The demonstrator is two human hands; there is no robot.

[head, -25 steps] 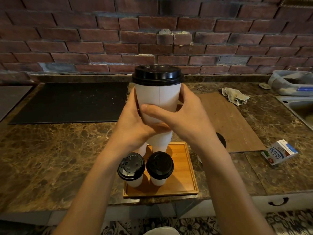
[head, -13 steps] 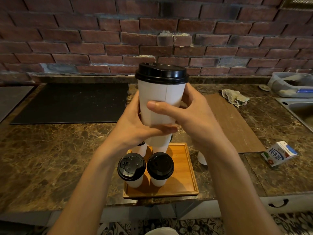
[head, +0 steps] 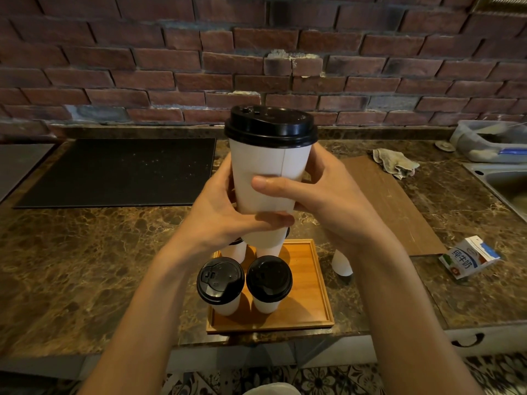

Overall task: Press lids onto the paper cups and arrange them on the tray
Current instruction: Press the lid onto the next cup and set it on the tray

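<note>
I hold a white paper cup with a black lid on it, upright and high above the wooden tray. My left hand wraps its lower left side. My right hand grips its right side, thumb across the front. On the tray stand two lidded cups in front, one on the left and one on the right. Two more behind them are mostly hidden by my hands. Another white cup stands on the counter right of the tray, partly behind my right wrist.
A black mat lies at the back left, a brown board at the right with a rag behind it. A small milk carton lies at the right. A sink and a plastic container sit far right.
The cup in both hands has shifted slightly right and a little closer to the camera; my grip on it is the same. Cups on the tray have not moved.
</note>
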